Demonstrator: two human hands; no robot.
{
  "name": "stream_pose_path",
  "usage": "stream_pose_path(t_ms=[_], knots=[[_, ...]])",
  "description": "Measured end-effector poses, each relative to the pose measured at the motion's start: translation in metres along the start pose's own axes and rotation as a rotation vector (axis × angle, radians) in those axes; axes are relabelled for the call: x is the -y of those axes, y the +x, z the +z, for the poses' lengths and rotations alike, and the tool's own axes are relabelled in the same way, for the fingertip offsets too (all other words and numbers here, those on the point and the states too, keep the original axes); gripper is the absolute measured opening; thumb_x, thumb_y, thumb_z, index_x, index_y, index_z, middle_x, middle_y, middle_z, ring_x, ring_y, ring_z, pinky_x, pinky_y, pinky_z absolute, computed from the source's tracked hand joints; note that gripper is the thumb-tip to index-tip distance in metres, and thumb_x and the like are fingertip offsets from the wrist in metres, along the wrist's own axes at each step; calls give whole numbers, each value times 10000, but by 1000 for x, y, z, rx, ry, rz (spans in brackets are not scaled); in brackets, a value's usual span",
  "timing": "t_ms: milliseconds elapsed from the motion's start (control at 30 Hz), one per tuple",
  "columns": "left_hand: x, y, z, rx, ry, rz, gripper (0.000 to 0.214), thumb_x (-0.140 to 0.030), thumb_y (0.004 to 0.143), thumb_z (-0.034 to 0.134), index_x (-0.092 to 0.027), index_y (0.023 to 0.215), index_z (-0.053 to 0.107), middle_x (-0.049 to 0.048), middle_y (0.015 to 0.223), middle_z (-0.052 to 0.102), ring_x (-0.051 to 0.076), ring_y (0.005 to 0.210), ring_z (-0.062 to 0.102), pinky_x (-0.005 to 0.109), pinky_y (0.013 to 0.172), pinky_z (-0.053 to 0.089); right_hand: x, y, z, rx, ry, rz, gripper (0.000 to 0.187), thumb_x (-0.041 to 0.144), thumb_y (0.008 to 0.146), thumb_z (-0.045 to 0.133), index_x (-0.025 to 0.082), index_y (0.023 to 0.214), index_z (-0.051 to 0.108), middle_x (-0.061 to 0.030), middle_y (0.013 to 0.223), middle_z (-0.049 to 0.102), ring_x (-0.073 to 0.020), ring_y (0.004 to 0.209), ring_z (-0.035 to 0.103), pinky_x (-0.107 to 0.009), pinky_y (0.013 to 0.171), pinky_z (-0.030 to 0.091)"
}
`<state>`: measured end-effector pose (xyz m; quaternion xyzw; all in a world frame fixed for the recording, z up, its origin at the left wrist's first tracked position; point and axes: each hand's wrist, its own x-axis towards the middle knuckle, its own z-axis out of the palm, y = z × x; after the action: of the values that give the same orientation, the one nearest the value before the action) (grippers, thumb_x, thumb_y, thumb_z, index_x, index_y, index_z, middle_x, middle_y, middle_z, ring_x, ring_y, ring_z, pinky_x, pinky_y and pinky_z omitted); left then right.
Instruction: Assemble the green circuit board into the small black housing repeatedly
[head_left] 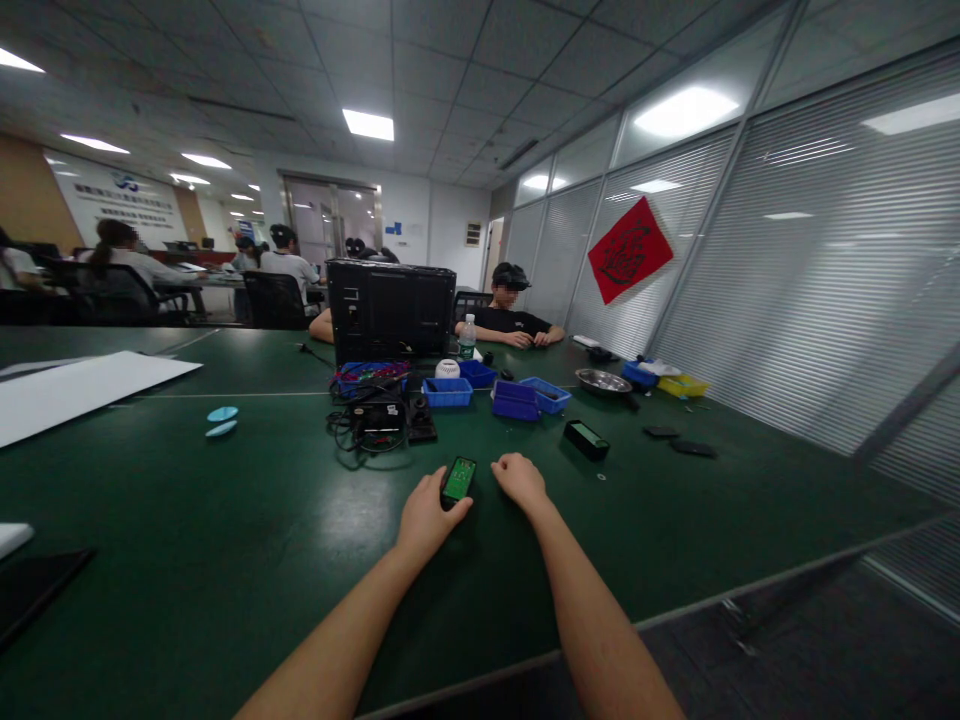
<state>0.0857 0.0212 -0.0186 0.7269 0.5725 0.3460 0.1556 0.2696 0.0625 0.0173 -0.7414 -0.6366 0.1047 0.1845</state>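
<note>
My left hand (427, 515) is closed around a small black device with a green circuit board inside (458, 480), holding it on the green table (225, 520). My right hand (519, 478) rests on the table just right of the device, its fingers curled into a loose fist; nothing shows in it. A black rectangular box (586, 439) lies a little further right and beyond.
Behind my hands sit tangled cables and a black unit (375, 420), several blue bins (517, 398), a metal bowl (602, 381) and an open computer case (391, 310). A person sits across the table (512, 318). White board (75, 390) lies at the left.
</note>
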Motion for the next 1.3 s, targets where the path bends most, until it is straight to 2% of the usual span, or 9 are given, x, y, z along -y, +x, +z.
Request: stream_pose_path(t_ms=[100, 233, 400, 500, 633, 867, 1067, 1200, 1300], knots=[[1, 1, 0, -15, -5, 1, 622, -497, 696, 537, -142, 1201, 463, 85, 1008, 578, 207, 948, 539, 286, 837, 397, 4, -2, 4, 76, 39, -23, 282, 372, 793, 465, 179, 667, 628, -53, 707, 667, -125, 621, 593, -194, 524, 350], [1, 1, -1, -36, -25, 9, 514, -491, 713, 519, -164, 1110, 529, 72, 945, 587, 199, 891, 549, 282, 791, 408, 10, -5, 14, 252, 275, -109, 395, 403, 863, 350, 146, 682, 589, -31, 632, 647, -61, 439, 534, -159, 467, 375], [5, 4, 2, -41, -87, -8, 483, -491, 754, 469, -156, 1095, 533, 63, 889, 578, 174, 788, 557, 273, 728, 422, 19, -9, 27, 349, 554, -94, 389, 476, 843, 377, 134, 839, 561, -31, 639, 609, -76, 417, 530, -157, 357, 380], [6, 4, 4, 10, -138, 17, 514, -458, 754, 484, -142, 1160, 490, 55, 894, 561, 134, 689, 545, 254, 691, 429, 22, -10, 32, 317, 587, -119, 397, 459, 781, 500, 148, 1025, 531, -19, 655, 592, -83, 433, 518, -165, 348, 385], [4, 4, 5, 66, -140, 24, 505, -387, 750, 503, -167, 1202, 466, 44, 924, 568, 119, 674, 539, 247, 694, 428, 21, -6, 32, 218, 530, -119, 419, 367, 741, 561, 155, 1099, 519, -21, 708, 592, -97, 503, 517, -196, 434, 411], [2, 0, 3, 120, -134, 116, 355, -309, 758, 492, -187, 1081, 574, 35, 950, 594, 115, 683, 548, 249, 711, 431, 15, -8, 11, -111, 124, -66, 485, 354, 684, 591, 222, 1144, 514, -83, 1039, 519, -197, 903, 542, -277, 727, 407], [2, 0, 3, 124, -116, 120, 304, -282, 758, 493, -191, 1028, 599, 32, 923, 599, 116, 693, 547, 249, 719, 432, 15, -15, 5, -68, -40, -129, 547, 430, 668, 608, 233, 1166, 496, -98, 1058, 499, -234, 994, 495, -298, 760, 385], [3, 0, 3, 113, -132, 130, 294, -270, 758, 493, -196, 1021, 601, 27, 914, 598, 116, 701, 548, 249, 723, 435, 8, -8, 0, -74, 71, -105, 588, 573, 710, 513, 197, 1162, 502, -103, 1029, 531, -220, 946, 516, -283, 739, 383], [4, 0, 3, 108, -151, 126, 287, -264, 759, 494, -195, 1015, 604, 26, 928, 597, 110, 692, 549, 247, 720, 436, 1, -1, -7, -137, 186, -38, 523, 562, 788, 394, 168, 1098, 541, -92, 952, 569, -191, 861, 542, -255, 683, 381]])
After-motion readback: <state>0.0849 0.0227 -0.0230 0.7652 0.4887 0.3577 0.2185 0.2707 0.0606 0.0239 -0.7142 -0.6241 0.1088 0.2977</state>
